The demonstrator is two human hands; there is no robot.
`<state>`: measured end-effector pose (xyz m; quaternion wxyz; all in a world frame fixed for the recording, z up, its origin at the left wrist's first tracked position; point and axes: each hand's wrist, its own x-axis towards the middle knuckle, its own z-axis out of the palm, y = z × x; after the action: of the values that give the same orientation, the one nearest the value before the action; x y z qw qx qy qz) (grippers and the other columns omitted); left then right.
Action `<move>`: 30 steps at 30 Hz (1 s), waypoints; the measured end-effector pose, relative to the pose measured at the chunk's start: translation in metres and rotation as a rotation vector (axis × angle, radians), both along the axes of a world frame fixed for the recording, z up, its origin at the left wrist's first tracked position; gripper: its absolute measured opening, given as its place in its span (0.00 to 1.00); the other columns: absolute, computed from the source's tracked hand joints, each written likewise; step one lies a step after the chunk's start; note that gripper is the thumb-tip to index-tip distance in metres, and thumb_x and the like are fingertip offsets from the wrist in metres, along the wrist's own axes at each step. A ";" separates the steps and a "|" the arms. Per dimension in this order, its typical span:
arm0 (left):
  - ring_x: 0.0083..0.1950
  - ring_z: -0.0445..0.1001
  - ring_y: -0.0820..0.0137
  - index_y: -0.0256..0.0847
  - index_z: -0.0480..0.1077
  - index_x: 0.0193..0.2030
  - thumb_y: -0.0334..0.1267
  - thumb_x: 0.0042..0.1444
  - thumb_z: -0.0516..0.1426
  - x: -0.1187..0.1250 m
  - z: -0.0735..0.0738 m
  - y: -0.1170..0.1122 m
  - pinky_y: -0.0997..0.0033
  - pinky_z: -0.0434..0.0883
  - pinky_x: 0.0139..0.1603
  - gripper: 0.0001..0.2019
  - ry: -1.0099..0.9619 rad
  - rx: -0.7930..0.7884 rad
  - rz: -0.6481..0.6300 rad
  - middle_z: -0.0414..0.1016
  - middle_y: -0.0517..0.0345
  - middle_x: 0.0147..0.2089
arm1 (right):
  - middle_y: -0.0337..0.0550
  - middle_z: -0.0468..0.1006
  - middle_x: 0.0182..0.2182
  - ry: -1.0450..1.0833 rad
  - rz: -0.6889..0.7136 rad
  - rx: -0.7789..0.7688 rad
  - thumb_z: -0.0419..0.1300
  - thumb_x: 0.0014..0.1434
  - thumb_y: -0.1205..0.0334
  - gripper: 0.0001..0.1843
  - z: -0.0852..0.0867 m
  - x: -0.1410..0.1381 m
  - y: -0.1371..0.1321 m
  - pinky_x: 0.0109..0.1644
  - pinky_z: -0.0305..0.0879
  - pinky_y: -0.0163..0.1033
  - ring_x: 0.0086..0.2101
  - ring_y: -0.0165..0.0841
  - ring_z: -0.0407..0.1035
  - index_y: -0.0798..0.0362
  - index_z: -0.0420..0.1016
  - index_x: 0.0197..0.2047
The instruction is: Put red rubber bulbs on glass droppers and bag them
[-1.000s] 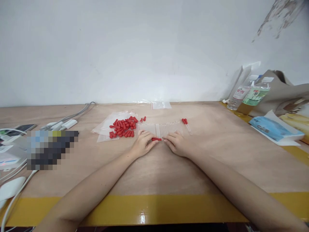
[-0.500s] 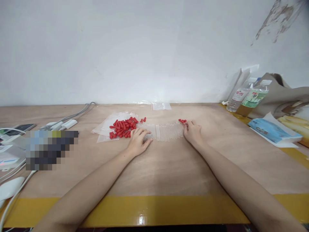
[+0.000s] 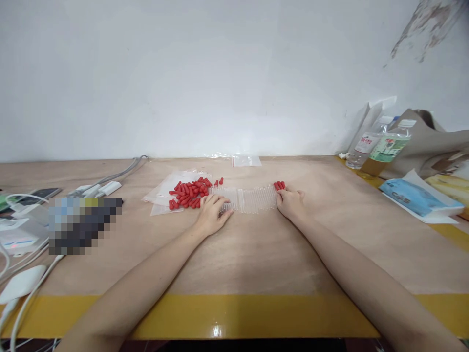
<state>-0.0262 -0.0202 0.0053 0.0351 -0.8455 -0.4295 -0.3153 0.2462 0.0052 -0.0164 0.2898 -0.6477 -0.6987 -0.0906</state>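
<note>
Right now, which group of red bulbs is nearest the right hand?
The small cluster at the right end of the clear tubes, beside the right hand; the big pile and loose pair lie nearer the left hand.

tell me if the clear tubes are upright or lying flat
Lying flat: the clear tubes form a row, side by side, on the tabletop.
</note>
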 end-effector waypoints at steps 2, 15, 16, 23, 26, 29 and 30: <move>0.46 0.64 0.62 0.42 0.68 0.41 0.44 0.53 0.54 -0.001 0.002 0.003 0.58 0.55 0.48 0.11 -0.002 0.008 0.023 0.70 0.54 0.40 | 0.52 0.73 0.30 0.013 -0.003 0.007 0.46 0.53 0.68 0.15 0.000 0.000 0.000 0.38 0.46 0.42 0.36 0.38 0.64 0.56 0.73 0.25; 0.50 0.62 0.52 0.38 0.71 0.36 0.48 0.52 0.51 0.013 0.031 0.107 0.53 0.55 0.47 0.16 0.217 -0.150 0.548 0.68 0.42 0.44 | 0.51 0.73 0.31 0.021 -0.237 -0.158 0.48 0.54 0.58 0.15 0.017 -0.014 -0.006 0.41 0.47 0.50 0.34 0.42 0.66 0.53 0.75 0.28; 0.50 0.62 0.52 0.36 0.71 0.37 0.48 0.52 0.51 0.016 0.030 0.113 0.52 0.54 0.48 0.17 0.246 -0.165 0.577 0.68 0.40 0.45 | 0.51 0.74 0.31 0.027 -0.250 -0.184 0.48 0.53 0.57 0.15 0.018 -0.014 -0.005 0.41 0.47 0.51 0.35 0.43 0.66 0.52 0.75 0.28; 0.53 0.59 0.46 0.30 0.70 0.42 0.46 0.50 0.52 0.026 0.030 0.129 0.47 0.49 0.50 0.21 0.365 -0.245 0.658 0.66 0.32 0.48 | 0.50 0.75 0.28 0.086 -0.278 -0.263 0.51 0.51 0.58 0.14 0.026 -0.016 -0.004 0.42 0.48 0.53 0.34 0.44 0.67 0.50 0.76 0.25; 0.52 0.60 0.46 0.29 0.70 0.41 0.44 0.49 0.53 0.027 0.030 0.127 0.48 0.49 0.51 0.19 0.367 -0.230 0.651 0.66 0.33 0.48 | 0.49 0.74 0.26 0.113 -0.290 -0.304 0.50 0.51 0.59 0.15 0.026 -0.017 -0.004 0.42 0.49 0.52 0.34 0.44 0.67 0.50 0.76 0.23; 0.52 0.60 0.48 0.31 0.71 0.39 0.43 0.49 0.53 0.029 0.033 0.123 0.49 0.49 0.51 0.17 0.366 -0.216 0.640 0.67 0.35 0.47 | 0.48 0.74 0.25 0.144 -0.314 -0.322 0.50 0.51 0.60 0.14 0.026 -0.017 -0.004 0.44 0.49 0.51 0.35 0.42 0.67 0.51 0.76 0.23; 0.51 0.61 0.48 0.31 0.71 0.38 0.43 0.49 0.53 0.029 0.034 0.120 0.50 0.49 0.51 0.16 0.355 -0.203 0.636 0.67 0.36 0.46 | 0.48 0.75 0.26 0.155 -0.323 -0.318 0.50 0.51 0.60 0.14 0.026 -0.017 -0.004 0.45 0.49 0.50 0.35 0.42 0.67 0.51 0.76 0.23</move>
<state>0.0030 0.1001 0.0395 0.1212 -0.7106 -0.6868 -0.0929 0.2288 0.0016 0.0096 0.2188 -0.7936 -0.5672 0.0253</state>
